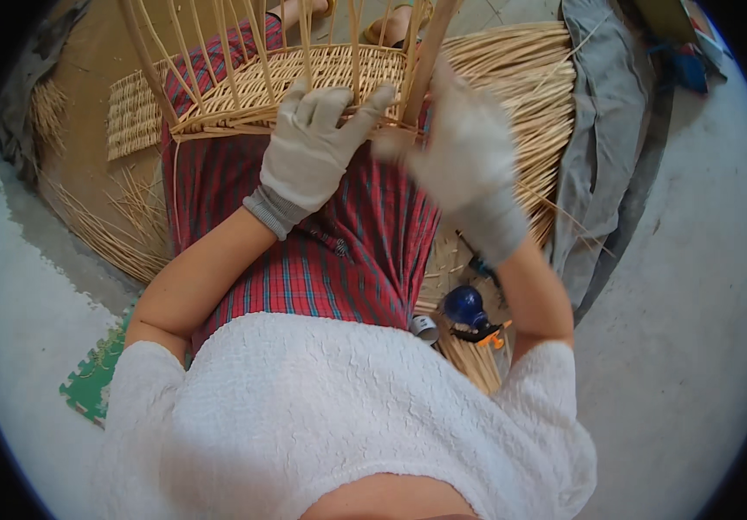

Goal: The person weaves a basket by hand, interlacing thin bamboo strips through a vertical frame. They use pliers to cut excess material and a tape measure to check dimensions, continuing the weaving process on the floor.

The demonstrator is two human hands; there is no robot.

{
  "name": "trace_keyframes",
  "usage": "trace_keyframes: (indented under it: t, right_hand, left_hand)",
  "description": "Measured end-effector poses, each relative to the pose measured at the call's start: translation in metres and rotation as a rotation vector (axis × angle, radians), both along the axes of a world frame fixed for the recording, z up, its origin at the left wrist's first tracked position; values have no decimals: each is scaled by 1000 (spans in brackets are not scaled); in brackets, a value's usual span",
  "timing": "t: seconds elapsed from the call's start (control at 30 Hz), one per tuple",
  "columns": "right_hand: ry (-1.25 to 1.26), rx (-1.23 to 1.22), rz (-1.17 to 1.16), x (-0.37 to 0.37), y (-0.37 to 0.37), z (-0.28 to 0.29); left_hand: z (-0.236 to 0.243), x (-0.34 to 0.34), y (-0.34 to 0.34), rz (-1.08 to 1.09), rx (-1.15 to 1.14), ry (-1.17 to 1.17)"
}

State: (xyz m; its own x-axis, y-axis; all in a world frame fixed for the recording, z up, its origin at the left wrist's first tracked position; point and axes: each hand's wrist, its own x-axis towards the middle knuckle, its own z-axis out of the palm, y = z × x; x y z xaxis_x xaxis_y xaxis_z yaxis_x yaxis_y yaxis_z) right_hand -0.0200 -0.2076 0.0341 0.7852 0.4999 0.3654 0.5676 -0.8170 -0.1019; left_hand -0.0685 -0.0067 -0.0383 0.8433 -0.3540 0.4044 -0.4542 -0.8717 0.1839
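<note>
- Nearest, the plaid cloth point(330, 282) spreads over the lap, perhaps to spare the legs from scratches.
- At 4 o'clock from the view's centre, a blue bottle point(462, 305) with an orange part and a small can point(424, 328) sit by the right thigh, probably for easy reach.
- At 8 o'clock, a green mat point(91, 381) shows partly beyond the left elbow.
- Toward 11 o'clock, the gloved left hand point(308, 147) lies on the wicker frame's near edge, fingers bent among the stakes; it seems to steady the piece.
- Toward 1 o'clock, the gloved right hand point(469, 152) is blurred beside the frame's right post; I cannot tell whether it is closed or grips anything. The glove likely guards against rough cane.
- The wicker frame point(260, 82) rests at 11 to 12 o'clock across the far end of the cloth, stakes upward, apparently so both hands meet its near edge.
- At 1 o'clock, cane point(529, 95) lies in a thick sheaf, roughly aligned, perhaps for drawing single rods; grey fabric point(603, 147) lies along its outer side.
- At 10 o'clock, a woven panel point(133, 117) lies flat, apart from the hands.
</note>
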Motion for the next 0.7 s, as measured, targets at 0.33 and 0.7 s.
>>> trace_keyframes:
  t: [0.33,0.7]
  right_hand:
    - [154,-89,272,5,-36,-56]
    - [422,117,123,-27,-49,-37]
  left_hand:
    - [-19,4,13,-90,36,-55]
    - [47,-9,7,39,-38,93]
